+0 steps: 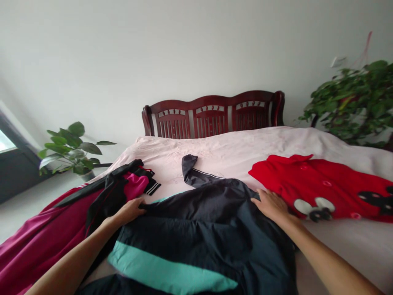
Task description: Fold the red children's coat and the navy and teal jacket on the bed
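Dark nylon jacket (199, 229) spread across the bed, a teal band (166, 270) over its lower part, one sleeve (188, 170) reaching away up the pale pink cover (215, 151), white piping along it. Left hand (129, 211) at the jacket's upper edge, fingers (136, 203) curled over, seemingly pinching a fold against the thumb. Right hand (270, 205) palm down on the opposite edge, fingers (260, 197) loosely spread; no telling whether any cloth is pinched there. Both hands well apart, a sound spacing for keeping slippery nylon taut and free of bunching; a hold right at the edges, not mid-panel, gives better control of it. Just beyond the right hand, a red shirt (322, 184) with a mouse print (313, 207), flat on the cover. Beyond the left hand, a black-and-pink garment (135, 184) heaped beside maroon cloth (39, 241). Farther off, a dark red headboard (211, 112), a leafy plant (73, 147) to the left, another (350, 102) to the right.
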Demonstrator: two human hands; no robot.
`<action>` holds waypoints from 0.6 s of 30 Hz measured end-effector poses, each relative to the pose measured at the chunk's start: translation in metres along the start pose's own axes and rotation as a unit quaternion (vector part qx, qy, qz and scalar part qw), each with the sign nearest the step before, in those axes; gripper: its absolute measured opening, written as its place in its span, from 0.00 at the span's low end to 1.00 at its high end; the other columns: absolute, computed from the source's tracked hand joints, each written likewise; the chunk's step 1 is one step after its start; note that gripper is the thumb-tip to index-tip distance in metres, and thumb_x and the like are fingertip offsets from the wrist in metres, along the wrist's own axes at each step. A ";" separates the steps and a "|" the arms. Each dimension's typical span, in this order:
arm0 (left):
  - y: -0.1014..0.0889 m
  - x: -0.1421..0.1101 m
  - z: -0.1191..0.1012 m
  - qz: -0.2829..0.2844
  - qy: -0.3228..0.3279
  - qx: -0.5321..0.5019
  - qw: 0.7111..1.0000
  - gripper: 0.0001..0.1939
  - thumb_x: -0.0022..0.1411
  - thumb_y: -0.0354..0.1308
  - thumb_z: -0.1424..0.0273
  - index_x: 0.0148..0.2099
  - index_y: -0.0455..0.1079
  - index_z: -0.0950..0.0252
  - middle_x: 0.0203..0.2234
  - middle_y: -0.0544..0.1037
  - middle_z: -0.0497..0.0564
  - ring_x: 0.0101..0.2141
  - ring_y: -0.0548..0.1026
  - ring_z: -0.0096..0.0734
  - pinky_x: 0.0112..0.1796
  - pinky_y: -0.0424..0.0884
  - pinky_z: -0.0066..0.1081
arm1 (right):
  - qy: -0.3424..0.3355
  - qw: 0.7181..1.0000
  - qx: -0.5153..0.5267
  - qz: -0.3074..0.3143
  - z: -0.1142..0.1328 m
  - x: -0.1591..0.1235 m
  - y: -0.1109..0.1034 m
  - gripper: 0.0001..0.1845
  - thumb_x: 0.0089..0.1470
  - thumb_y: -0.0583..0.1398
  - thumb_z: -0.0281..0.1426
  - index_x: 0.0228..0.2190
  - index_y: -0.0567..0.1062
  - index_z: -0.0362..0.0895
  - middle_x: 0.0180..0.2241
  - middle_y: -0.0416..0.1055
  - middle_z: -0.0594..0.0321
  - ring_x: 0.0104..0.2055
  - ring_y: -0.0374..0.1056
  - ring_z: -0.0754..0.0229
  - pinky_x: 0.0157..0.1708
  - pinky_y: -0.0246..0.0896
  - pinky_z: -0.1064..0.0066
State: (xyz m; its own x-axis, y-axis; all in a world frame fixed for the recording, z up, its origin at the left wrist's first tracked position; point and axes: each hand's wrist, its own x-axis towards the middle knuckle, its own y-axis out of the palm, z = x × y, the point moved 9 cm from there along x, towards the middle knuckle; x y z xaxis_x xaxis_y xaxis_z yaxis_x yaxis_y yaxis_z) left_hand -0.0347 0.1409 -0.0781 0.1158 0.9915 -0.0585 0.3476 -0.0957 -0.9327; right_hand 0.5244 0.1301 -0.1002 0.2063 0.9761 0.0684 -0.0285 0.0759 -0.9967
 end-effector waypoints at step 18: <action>0.001 -0.009 0.004 -0.077 0.015 0.072 0.994 0.28 0.60 0.54 0.59 0.58 0.70 0.69 0.54 0.75 0.64 0.53 0.75 0.48 0.55 0.68 0.41 | -0.130 0.957 0.113 -0.234 -0.010 -0.071 -0.028 0.26 0.55 0.49 0.22 0.53 0.72 0.42 0.53 0.72 0.52 0.55 0.67 0.51 0.58 0.61 0.56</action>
State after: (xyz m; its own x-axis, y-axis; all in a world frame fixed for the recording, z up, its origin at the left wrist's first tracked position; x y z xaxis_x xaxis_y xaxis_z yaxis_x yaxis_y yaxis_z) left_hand -0.0394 0.1319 -0.0796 0.0991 0.9903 0.0971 0.2276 0.0724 -0.9711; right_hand 0.5204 0.0569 -0.0773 -0.0002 0.8403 0.5421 -0.2101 0.5300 -0.8216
